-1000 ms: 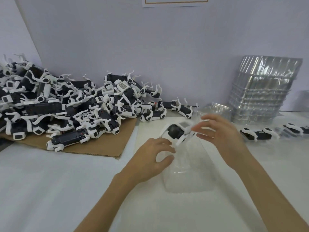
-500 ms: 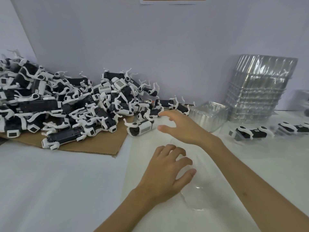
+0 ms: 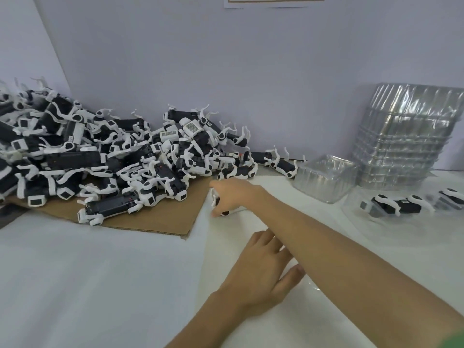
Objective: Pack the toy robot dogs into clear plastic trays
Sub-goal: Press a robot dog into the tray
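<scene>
Now the right grip (image 3: 233,195) curls round a toy robot dog (image 3: 226,212) beneath its palm, left grip (image 3: 261,272) flat

Packing/assembly workstation: bulk pile of toy dogs (image 3: 120,156) on cardboard (image 3: 155,217), stacked clear trays (image 3: 401,136), white table (image 3: 88,285), plain wall.

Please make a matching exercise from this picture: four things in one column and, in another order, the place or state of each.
1. right hand
2. left hand
3. stack of clear trays
4. cardboard

A. under the pile of toy dogs
B. fingers straight, nearest the camera
C. far right, against the wall
D. grips one toy dog

Pairs: 1-D, 2-B, 3-C, 4-A.
</scene>
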The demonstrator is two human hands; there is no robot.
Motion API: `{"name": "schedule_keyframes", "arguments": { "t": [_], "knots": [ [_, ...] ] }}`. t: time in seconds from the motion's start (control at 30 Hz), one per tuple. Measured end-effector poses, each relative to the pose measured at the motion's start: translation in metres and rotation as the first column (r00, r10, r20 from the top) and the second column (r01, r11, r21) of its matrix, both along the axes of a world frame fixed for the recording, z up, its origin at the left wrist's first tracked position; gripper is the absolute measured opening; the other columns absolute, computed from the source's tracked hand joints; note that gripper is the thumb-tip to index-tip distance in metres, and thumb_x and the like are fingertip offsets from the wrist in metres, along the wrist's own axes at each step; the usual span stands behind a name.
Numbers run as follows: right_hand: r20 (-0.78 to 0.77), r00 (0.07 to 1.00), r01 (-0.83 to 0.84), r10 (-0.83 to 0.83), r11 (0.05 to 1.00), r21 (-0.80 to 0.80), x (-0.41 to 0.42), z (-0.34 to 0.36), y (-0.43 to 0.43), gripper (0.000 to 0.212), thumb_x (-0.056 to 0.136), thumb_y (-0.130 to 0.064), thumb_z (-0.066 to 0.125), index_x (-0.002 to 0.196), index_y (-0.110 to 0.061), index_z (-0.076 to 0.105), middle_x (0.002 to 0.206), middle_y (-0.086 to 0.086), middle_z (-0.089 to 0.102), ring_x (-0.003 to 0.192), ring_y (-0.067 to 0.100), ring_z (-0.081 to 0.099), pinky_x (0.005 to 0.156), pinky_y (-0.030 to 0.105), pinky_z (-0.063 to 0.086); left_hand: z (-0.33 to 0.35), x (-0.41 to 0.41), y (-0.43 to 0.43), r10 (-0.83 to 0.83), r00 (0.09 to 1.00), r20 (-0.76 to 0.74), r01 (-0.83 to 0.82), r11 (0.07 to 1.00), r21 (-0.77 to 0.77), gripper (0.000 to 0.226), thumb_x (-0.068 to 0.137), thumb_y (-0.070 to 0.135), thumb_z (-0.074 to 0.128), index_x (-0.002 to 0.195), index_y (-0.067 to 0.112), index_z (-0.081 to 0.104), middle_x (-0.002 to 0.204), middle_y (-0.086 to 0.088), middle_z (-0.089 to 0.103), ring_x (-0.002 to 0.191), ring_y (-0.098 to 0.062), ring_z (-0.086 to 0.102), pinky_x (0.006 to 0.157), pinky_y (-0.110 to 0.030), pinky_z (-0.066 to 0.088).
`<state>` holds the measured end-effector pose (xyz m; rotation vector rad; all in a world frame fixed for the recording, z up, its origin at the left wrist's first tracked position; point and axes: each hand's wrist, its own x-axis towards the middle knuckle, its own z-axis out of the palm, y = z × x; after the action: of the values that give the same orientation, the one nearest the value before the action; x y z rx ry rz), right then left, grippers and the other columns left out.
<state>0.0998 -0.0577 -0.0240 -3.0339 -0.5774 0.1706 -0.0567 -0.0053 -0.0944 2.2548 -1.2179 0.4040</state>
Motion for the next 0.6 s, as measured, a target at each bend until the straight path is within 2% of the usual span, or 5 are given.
{"name": "schedule_keyframes", "arguments": {
  "t": [0.17,0.23,0.33,0.4,0.6],
  "knots": [
    [0.041,0.998,0.039,-0.044,0.991,0.129,0.003,0.003,-0.005,0.052,0.071,-0.042,0.080,0.108,-0.022,0.049,0.094,-0.005,0.058,0.086,0.019,0.057,0.062,0.029,0.039,0.004,0.006,0.003,0.052,0.998,0.026,-0.053,0.998,0.021,0.047,0.102,0.051,0.031,0.129,0.024,0.059,0.136,0.005,0.055,0.128,-0.019,0.043,0.101,-0.035,0.034],
    [0.067,0.995,0.051,-0.078,0.938,0.342,-0.004,0.019,-0.013,0.054,0.069,-0.038,0.084,0.109,-0.025,0.050,0.100,-0.004,0.061,0.082,0.013,0.062,0.061,0.028,0.051,0.005,0.008,0.006,0.108,0.992,0.069,-0.110,0.993,0.028,0.049,0.100,0.057,0.034,0.129,0.026,0.061,0.130,0.006,0.057,0.125,-0.018,0.044,0.099,-0.035,0.036],
    [-0.094,0.983,0.160,-0.157,0.487,0.859,-0.024,0.050,-0.033,0.054,0.071,-0.027,0.090,0.110,-0.018,0.054,0.104,0.001,0.064,0.080,0.016,0.072,0.064,0.027,0.061,0.007,0.009,0.010,0.159,0.982,0.105,-0.160,0.987,0.006,0.053,0.098,0.063,0.034,0.126,0.029,0.064,0.123,0.009,0.060,0.119,-0.015,0.047,0.097,-0.032,0.034],
    [-0.159,0.978,0.178,-0.138,0.141,0.974,-0.042,0.064,-0.050,0.051,0.074,-0.022,0.089,0.111,-0.013,0.055,0.107,0.008,0.069,0.080,0.020,0.075,0.069,0.028,0.060,0.010,0.009,0.011,0.185,0.980,0.068,-0.179,0.980,-0.089,0.051,0.099,0.061,0.032,0.124,0.030,0.064,0.124,0.011,0.059,0.119,-0.012,0.048,0.097,-0.031,0.031],
    [-0.089,0.996,0.081,-0.019,-0.267,0.960,-0.112,0.070,-0.082,0.053,0.081,-0.030,0.080,0.118,-0.006,0.051,0.101,0.013,0.072,0.098,0.036,0.072,0.088,0.036,0.058,0.021,0.025,0.026,0.284,0.882,-0.377,-0.467,0.644,-0.606,0.058,0.081,0.062,0.059,0.127,0.027,0.049,0.125,0.017,0.054,0.117,-0.002,0.053,0.100,-0.030,0.040]
  ]
}}
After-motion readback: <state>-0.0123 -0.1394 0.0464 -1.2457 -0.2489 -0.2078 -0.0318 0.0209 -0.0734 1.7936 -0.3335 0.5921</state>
